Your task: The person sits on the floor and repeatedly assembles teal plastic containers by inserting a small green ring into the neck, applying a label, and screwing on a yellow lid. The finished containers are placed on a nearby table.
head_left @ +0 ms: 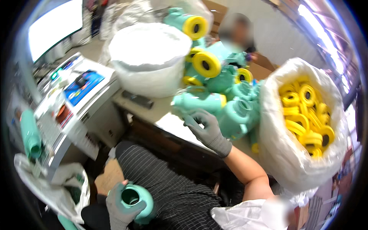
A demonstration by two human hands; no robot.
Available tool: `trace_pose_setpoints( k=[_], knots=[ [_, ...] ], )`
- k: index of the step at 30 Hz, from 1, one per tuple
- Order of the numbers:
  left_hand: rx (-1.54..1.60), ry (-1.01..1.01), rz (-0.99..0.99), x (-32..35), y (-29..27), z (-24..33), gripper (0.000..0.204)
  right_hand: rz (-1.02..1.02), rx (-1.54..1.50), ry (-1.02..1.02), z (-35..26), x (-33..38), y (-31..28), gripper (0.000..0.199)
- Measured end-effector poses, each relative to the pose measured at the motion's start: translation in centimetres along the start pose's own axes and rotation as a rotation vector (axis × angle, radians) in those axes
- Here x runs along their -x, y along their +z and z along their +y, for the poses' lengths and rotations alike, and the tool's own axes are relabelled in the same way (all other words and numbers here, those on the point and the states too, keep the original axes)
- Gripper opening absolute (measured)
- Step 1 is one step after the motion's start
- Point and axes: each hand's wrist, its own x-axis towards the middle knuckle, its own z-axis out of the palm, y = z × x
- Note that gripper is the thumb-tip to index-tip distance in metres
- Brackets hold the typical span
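Observation:
My left hand [120, 207], in a grey glove, is closed around a teal plastic jug body [147, 205] low at the left, beside my leg. The jug's round mouth faces up and looks hollow. My right hand [207, 132], also gloved, is over the front edge of the table with its fingers curved and apart. Its fingertips are next to a teal jug lying on its side [199, 100]; whether they touch it is unclear. Another teal jug [234, 119] stands just beyond that hand. More jugs with yellow rings [207, 64] on their ends are piled behind.
A white sack of yellow rings [281, 163] stands at the right. A large white sack [149, 78] is at the back, near a dark bar-shaped object [137, 100]. The left desk holds a bright screen [55, 28] and a blue mat [84, 87]. Another person [249, 50] is across the table.

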Motion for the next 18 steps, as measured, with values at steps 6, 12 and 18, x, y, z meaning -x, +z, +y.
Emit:
trace_pose_setpoints(
  k=[6,12,18],
  knots=[
    [0.153,-0.112,0.072,-0.7,-1.4,-1.3,0.092,0.307,0.482,-0.317,-4.0,-9.5,-13.6,0.023],
    [0.029,-0.003,0.008,-1.9,0.0,2.3,0.074,0.572,0.506,-0.174,0.7,-14.0,-27.1,0.029],
    [-0.051,-0.115,0.081,-0.1,-1.9,2.0,0.076,0.122,0.384,-0.279,-1.0,-23.3,-2.7,0.031]
  ],
)
